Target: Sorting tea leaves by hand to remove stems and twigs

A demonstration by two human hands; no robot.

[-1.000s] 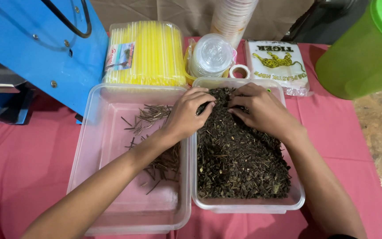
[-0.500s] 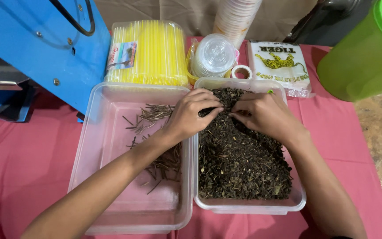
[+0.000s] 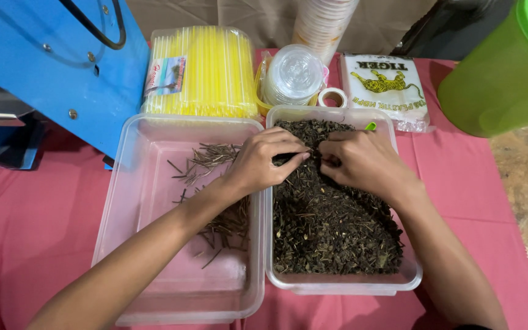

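Drink-stall preparation table. Setting was shown by: pink tablecloth; blue cup-sealing machine at left; pack of yellow straws; bagged clear dome lids; stack of disposable cups; packet of plastic bags; green lidded pitcher; clear tubs, one holding dried tea leaves.

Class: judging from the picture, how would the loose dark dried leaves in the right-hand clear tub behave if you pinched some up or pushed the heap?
The loose dark dried leaves are probably light and crumbly: they lie as small separate flakes. Pushed, the heap would likely slump rather than slide whole. A pinch may shed bits, since the left hand and right hand dig in with fingertips.
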